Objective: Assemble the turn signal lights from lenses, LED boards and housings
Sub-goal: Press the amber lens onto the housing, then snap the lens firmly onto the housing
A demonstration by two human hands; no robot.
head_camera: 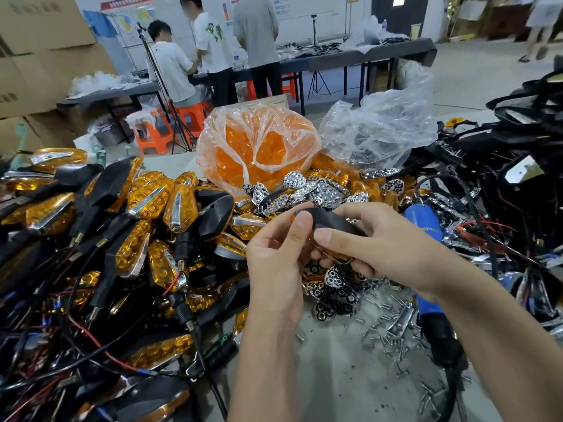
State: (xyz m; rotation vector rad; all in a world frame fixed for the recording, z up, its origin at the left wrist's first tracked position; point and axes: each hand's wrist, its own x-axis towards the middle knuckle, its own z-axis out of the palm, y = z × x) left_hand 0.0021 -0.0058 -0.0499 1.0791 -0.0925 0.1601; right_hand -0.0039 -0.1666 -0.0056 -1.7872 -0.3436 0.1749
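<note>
Grey table (335,360), workshop, three people behind. My left hand (274,260) and right hand (374,242) pinch one black housing (329,222).

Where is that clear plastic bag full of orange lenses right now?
In the head view, the clear plastic bag of orange lenses sits at centre, behind the two hands, left of a crumpled clear bag of dark parts, with chrome reflector pieces at its foot.

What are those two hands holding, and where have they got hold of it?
Both hold one black housing with an amber lens under it. The left hand pinches its left end; the right hand wraps its right side and underside.
</note>
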